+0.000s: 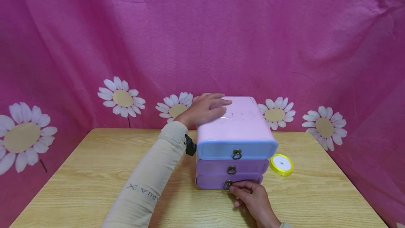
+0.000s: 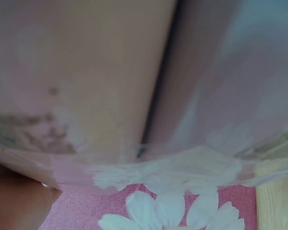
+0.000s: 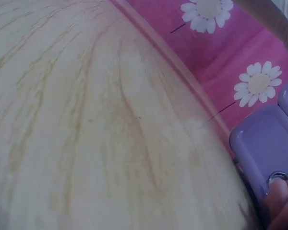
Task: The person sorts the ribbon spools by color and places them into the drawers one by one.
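A small drawer cabinet (image 1: 243, 122) with a pink top stands on the table in the head view. Its front has a blue top drawer (image 1: 215, 150) and two purple drawers below, each with a bronze ring pull. My left hand (image 1: 205, 110) rests on the left part of the pink top, fingers stretched out. At the bottom purple drawer (image 1: 209, 182), my right hand (image 1: 253, 200) pinches the ring pull (image 1: 226, 185) between thumb and finger. In the right wrist view, fingertips (image 3: 278, 194) meet the ring at the purple front. The left wrist view is mostly filled by a blurred close surface.
A yellow-rimmed ribbon spool (image 1: 281, 164) with a white centre lies on the wooden table (image 1: 104, 182) to the right of the cabinet. Behind the table hangs a pink cloth (image 1: 190, 45) printed with white daisies.
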A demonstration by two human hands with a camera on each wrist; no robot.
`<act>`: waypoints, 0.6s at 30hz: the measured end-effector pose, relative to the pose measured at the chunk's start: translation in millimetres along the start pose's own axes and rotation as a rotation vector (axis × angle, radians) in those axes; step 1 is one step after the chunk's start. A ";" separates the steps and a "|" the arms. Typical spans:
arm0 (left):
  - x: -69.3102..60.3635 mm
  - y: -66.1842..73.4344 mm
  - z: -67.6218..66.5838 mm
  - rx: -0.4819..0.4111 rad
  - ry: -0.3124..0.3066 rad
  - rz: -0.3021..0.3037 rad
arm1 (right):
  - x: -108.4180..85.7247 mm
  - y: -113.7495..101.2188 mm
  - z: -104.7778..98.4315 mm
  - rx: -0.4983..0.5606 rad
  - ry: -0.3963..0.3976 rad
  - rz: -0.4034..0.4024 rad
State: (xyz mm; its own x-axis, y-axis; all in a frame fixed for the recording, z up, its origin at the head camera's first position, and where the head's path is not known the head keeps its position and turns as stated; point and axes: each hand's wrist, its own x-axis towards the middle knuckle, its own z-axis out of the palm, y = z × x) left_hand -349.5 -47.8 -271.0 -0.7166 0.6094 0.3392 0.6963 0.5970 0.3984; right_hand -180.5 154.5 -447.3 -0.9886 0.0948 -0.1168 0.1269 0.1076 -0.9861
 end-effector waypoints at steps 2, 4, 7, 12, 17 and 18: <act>0.2 0.5 0.1 0.002 -0.001 -0.003 | -0.2 0.5 1.3 0.015 0.012 -0.009; 0.4 1.0 0.1 0.002 -0.001 -0.003 | -0.5 0.8 2.4 0.026 0.028 -0.016; 0.3 1.6 -0.2 0.003 0.000 -0.004 | -1.2 0.6 3.2 0.031 0.047 -0.031; 0.2 1.9 -0.9 0.000 0.001 -0.008 | -1.0 0.1 3.7 0.002 0.078 -0.049; 0.0 1.3 -0.6 0.005 0.000 -0.007 | -0.1 2.2 4.0 -0.034 0.109 -0.075; -0.2 1.0 -0.6 0.007 0.000 -0.008 | 0.0 2.9 4.0 -0.039 0.111 -0.081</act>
State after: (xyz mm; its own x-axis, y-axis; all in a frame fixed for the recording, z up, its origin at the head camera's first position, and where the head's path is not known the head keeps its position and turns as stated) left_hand -348.7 -47.6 -270.2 -0.7223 0.6044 0.3360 0.6907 0.6058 0.3950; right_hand -180.5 150.8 -450.6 -0.9810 0.1927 -0.0210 0.0520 0.1573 -0.9862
